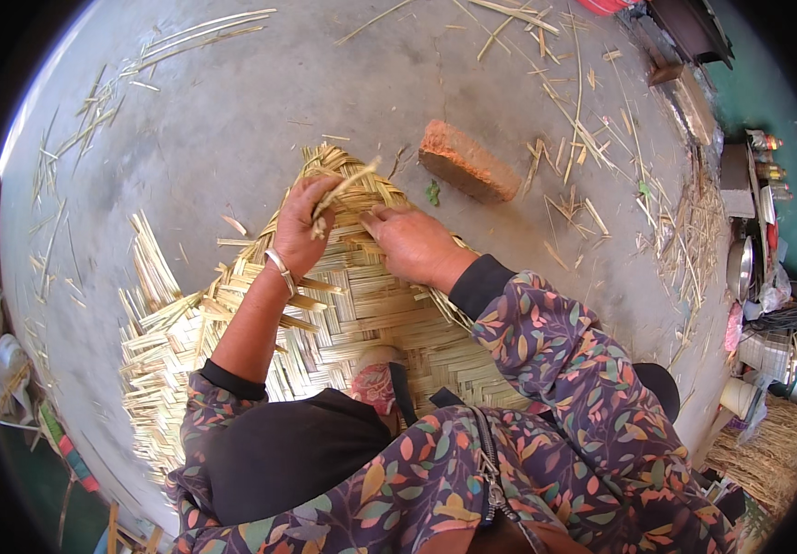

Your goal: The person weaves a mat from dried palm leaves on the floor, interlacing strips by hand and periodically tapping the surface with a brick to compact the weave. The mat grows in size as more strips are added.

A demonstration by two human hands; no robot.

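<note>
A woven straw mat (361,295) in a herringbone pattern lies in front of me, its braided corner pointing away. My left hand (304,226), with a pale bangle at the wrist, is closed around a few straw strips (350,183) near that corner. My right hand (414,244) rests on the corner's right edge, thumb and fingers pinched on the weave. Loose strip ends (301,309) stick out of the mat below my left hand, and more fan out at its left edge. My foot (375,383) presses on the mat close to my body.
An orange-red brick (468,162) lies on the grey concrete floor (260,102) just beyond my right hand. Cut straw pieces (592,138) are scattered around, with a heap (698,222) at the right. Along the right wall stand jars, a metal bowl (740,261) and a straw bundle (767,452).
</note>
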